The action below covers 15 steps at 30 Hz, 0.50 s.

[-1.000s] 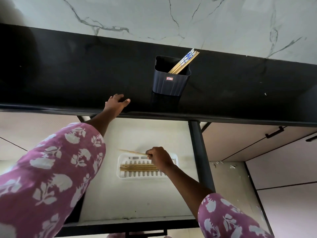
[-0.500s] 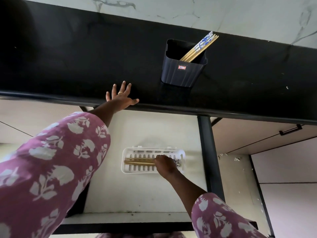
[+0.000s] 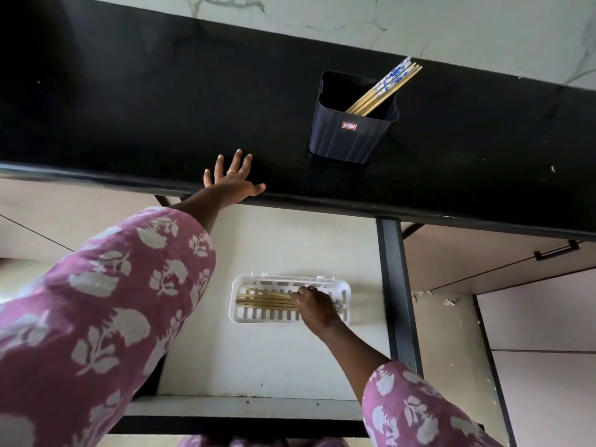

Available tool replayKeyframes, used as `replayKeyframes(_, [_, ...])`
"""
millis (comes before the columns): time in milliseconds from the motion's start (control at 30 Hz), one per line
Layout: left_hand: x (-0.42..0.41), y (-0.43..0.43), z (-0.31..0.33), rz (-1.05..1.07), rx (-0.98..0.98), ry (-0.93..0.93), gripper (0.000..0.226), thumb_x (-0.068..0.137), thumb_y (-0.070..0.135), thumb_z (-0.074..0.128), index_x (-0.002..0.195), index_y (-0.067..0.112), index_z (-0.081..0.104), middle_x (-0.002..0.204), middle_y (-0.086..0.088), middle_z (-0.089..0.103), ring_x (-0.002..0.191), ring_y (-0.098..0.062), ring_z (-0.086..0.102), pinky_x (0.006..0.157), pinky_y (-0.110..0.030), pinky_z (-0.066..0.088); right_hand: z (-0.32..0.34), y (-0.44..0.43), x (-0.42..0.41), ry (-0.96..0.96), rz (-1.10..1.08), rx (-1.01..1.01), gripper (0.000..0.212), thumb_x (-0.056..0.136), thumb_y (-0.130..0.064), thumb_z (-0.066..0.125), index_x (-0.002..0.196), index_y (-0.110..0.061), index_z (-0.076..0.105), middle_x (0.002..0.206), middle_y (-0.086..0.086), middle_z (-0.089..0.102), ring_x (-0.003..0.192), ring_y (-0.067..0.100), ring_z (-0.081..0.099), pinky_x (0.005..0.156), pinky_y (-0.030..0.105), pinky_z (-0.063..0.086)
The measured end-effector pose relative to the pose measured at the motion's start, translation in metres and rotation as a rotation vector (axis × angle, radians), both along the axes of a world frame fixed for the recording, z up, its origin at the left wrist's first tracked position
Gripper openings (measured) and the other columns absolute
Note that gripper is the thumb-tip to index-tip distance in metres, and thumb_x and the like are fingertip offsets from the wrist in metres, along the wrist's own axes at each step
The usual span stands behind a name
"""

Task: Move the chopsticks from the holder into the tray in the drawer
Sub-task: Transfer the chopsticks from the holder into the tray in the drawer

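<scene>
A person in pink floral sleeves (image 3: 96, 301) leans over an open drawer (image 3: 258, 366) with a pale, smooth, matt floor. The right hand (image 3: 314, 306) hangs low over the right end of a white plastic tray (image 3: 274, 279), a shallow, round-cornered rectangle with a slotted base. Its fingers are curled at the near ends of the laid chopsticks (image 3: 264, 301), though it cannot be told whether they pinch them or merely touch them. These slim, straw-coloured sticks run leftward from the fingertips, lying lengthwise, one slightly askew.

The step in hand appears to be settling the bundle. It would go best with the hand kept low and the sticks parallel to the tray's long side, then a nudge to bring the stray one flush so it does not ride on the rim.

Beyond, the left hand (image 3: 233, 177) rests wide open, fingers spread, on the glossy front edge of the black counter (image 3: 129, 108). To the right of that hand and farther back stands the dark ribbed holder (image 3: 348, 137), a tapered plastic tub with a small red label. In it the remaining chopsticks (image 3: 383, 88), patterned blue and white at their tops, lean into the far right corner, so several are likely left to move. Veined pale marble (image 3: 451, 21) closes the scene behind.
</scene>
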<state>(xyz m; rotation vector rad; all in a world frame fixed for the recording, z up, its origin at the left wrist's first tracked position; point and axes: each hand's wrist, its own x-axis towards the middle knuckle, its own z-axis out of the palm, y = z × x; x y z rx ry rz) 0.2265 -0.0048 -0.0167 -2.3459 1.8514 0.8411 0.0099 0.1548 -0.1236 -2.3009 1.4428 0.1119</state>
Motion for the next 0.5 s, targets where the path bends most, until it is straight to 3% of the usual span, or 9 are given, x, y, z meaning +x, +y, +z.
replayKeyframes(67, [-0.001, 0.000, 0.001, 0.004, 0.012, -0.007, 0.078, 0.092, 0.054, 0.045, 0.151, 0.038, -0.004, 0.158, 0.017, -0.016, 0.147, -0.022, -0.019, 0.117, -0.048, -0.004, 0.008, -0.004, -0.003, 0.016, 0.055, -0.077, 0.024, 0.057, 0.009, 0.067, 0.077, -0.005, 0.067, 0.073, 0.011, 0.064, 0.066, 0.027, 0.066, 0.046, 0.024, 0.043])
replayKeyframes(133, [-0.002, -0.001, 0.003, 0.006, 0.027, -0.013, 0.078, 0.093, 0.054, 0.045, 0.151, 0.038, -0.005, 0.157, 0.017, -0.017, 0.146, -0.022, -0.019, 0.117, -0.048, -0.004, 0.012, -0.011, -0.009, 0.040, 0.095, -0.139, 0.034, 0.037, 0.006, 0.077, 0.061, -0.015, 0.064, 0.057, 0.000, 0.058, 0.051, 0.019, 0.061, 0.036, 0.016, 0.038])
replayKeyframes(300, [-0.003, -0.003, 0.006, 0.001, 0.067, -0.033, 0.078, 0.093, 0.053, 0.044, 0.151, 0.037, -0.006, 0.158, 0.016, -0.018, 0.146, -0.024, -0.019, 0.117, -0.049, -0.003, 0.041, -0.046, -0.021, -0.055, 0.139, -0.387, 0.031, 0.050, 0.009, 0.067, 0.073, -0.011, 0.068, 0.067, 0.002, 0.066, 0.059, 0.020, 0.063, 0.043, 0.022, 0.051])
replayKeyframes(433, [-0.003, -0.005, 0.011, -0.004, 0.101, -0.014, 0.077, 0.094, 0.050, 0.045, 0.151, 0.035, -0.005, 0.159, 0.010, -0.018, 0.147, -0.026, -0.017, 0.117, -0.051, -0.002, 0.073, -0.084, -0.029, -0.147, 0.100, -0.648, 0.026, 0.070, -0.001, 0.048, 0.080, -0.008, 0.071, 0.075, 0.005, 0.070, 0.064, 0.023, 0.066, 0.046, 0.023, 0.052])
replayKeyframes(500, [-0.006, -0.008, 0.014, -0.002, 0.130, -0.039, 0.078, 0.094, 0.050, 0.044, 0.151, 0.033, -0.006, 0.159, 0.006, -0.018, 0.147, -0.028, -0.016, 0.116, -0.052, -0.001, 0.091, -0.110, -0.034, -0.194, 0.071, -0.812, 0.025, 0.075, -0.001, 0.049, 0.081, -0.008, 0.072, 0.078, 0.006, 0.071, 0.066, 0.024, 0.067, 0.053, 0.026, 0.053])
